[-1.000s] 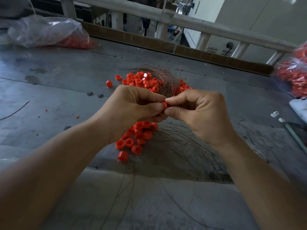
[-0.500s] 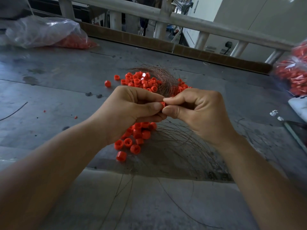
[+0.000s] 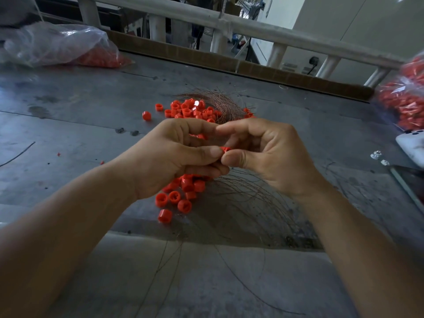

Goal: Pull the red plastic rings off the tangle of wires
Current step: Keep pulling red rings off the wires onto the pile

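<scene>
Both hands meet above the middle of the grey table (image 3: 91,106). My left hand (image 3: 169,157) and my right hand (image 3: 268,154) pinch one small red ring (image 3: 224,149) between thumbs and fingertips. Thin copper wires (image 3: 247,203) fan out on the table below my right hand, and a curled copper bundle (image 3: 222,102) lies behind the hands. Loose red rings lie in a far pile (image 3: 188,110) and in a near pile (image 3: 176,198) under my left wrist. Any wire running through the pinched ring is hidden by my fingers.
A clear plastic bag with red rings (image 3: 68,47) lies at the far left, another bag of red rings (image 3: 406,102) at the right edge. A white object (image 3: 413,145) and small white bits (image 3: 376,154) sit at the right. A railing (image 3: 252,28) runs behind the table.
The fingers of my right hand have spread apart, so the pinched ring shows more between the two thumbs. Both hands stay over the same spot.
</scene>
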`<state>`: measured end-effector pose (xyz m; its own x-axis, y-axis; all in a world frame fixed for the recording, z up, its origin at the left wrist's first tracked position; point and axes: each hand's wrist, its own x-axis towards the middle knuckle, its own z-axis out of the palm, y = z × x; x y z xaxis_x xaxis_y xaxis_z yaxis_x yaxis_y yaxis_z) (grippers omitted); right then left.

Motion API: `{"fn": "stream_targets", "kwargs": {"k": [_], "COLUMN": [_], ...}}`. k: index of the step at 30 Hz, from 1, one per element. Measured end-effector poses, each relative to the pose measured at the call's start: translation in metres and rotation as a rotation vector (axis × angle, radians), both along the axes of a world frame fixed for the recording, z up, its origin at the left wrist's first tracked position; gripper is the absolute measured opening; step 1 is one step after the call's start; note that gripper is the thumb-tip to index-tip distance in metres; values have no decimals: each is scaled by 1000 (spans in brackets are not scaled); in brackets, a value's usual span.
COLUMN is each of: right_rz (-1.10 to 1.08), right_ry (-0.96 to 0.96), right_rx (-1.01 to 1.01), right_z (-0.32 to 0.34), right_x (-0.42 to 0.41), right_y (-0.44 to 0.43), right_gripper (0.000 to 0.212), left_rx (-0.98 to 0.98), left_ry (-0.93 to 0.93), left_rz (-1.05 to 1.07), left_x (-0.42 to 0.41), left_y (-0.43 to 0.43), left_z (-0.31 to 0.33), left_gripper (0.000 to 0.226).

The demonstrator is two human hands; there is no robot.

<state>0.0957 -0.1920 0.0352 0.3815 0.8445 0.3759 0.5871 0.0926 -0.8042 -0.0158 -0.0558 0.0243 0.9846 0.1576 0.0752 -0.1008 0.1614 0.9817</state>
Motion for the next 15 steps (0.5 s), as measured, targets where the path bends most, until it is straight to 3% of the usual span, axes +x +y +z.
{"fn": "stream_targets", "kwargs": {"k": [4, 9, 15], "right_rz": [84, 10, -62], "right_ry": [-151, -241, -314], "right_rx": [-142, -108, -128], "right_z": [3, 3, -2], "right_x": [1, -4, -7], "right_y": [-1, 1, 3], "right_gripper": [19, 6, 10], "left_rx": [27, 49, 188], "left_ry": [30, -44, -92], "left_rz": [-32, -27, 36], "left_x": [0, -1, -1], "left_y": [-1, -6, -10], "left_z": [0, 2, 1], "left_gripper": [45, 48, 66]}}
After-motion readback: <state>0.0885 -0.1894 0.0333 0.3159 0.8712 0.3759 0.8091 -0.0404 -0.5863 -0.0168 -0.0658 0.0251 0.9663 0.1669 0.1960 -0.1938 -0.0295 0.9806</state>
